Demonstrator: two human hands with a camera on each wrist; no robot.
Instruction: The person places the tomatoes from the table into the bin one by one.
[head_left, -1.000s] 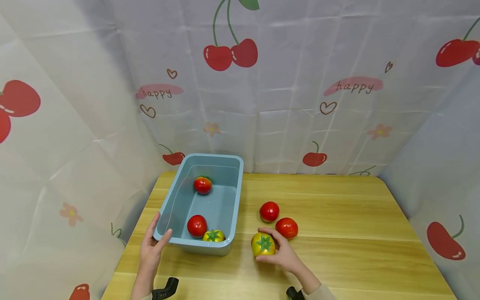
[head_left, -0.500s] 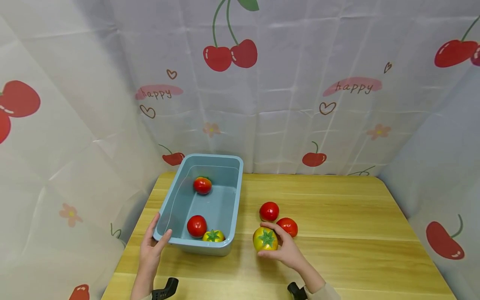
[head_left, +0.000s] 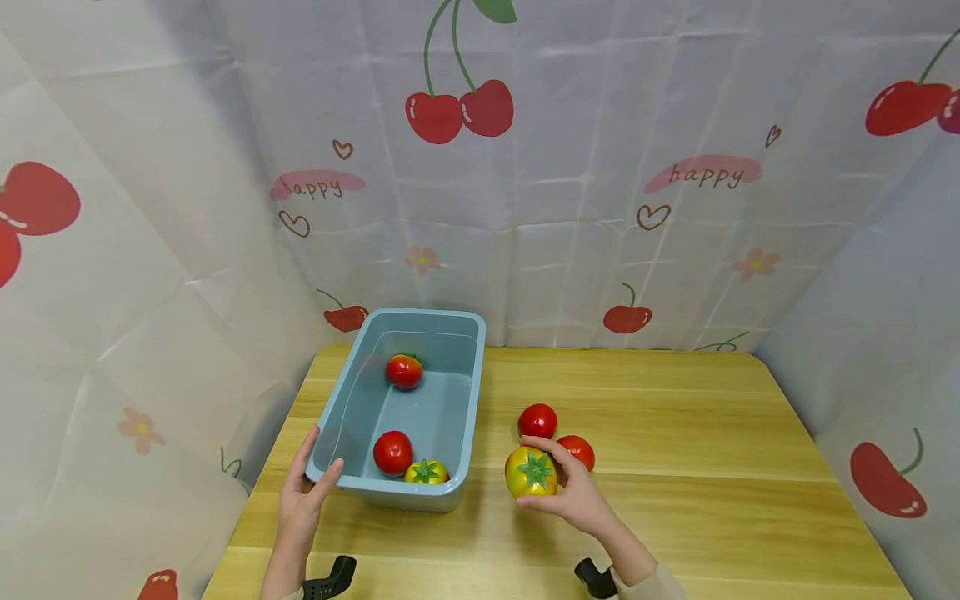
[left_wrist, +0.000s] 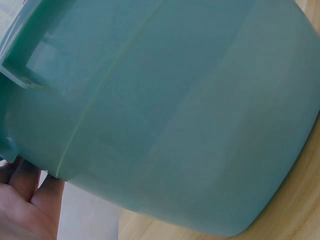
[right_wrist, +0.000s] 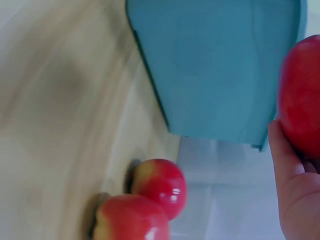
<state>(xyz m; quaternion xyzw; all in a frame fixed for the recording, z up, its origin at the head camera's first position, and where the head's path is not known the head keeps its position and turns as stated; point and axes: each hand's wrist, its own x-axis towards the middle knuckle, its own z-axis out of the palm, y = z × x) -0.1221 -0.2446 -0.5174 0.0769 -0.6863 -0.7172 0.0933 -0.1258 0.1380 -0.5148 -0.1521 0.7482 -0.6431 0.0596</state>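
Note:
My left hand grips the near left corner of a blue plastic bin, thumb over the rim and fingers along the outside. In the left wrist view the bin's outer wall fills most of the picture. Between thumb and fingers, my right hand holds a tomato above the table, to the right of the bin. Its top is yellow with a green star-shaped calyx; its underside shows red in the right wrist view. Two red tomatoes, one farther back and one partly behind my fingers, rest on the table.
Inside the bin lie a red tomato at the far end, another red one near the front, and a yellow one beside it. The wooden table meets printed curtains at the back and sides.
My right hand has lifted the tomato off the table and shifted it slightly away from me and to the right. The left hand and the bin have stayed put.

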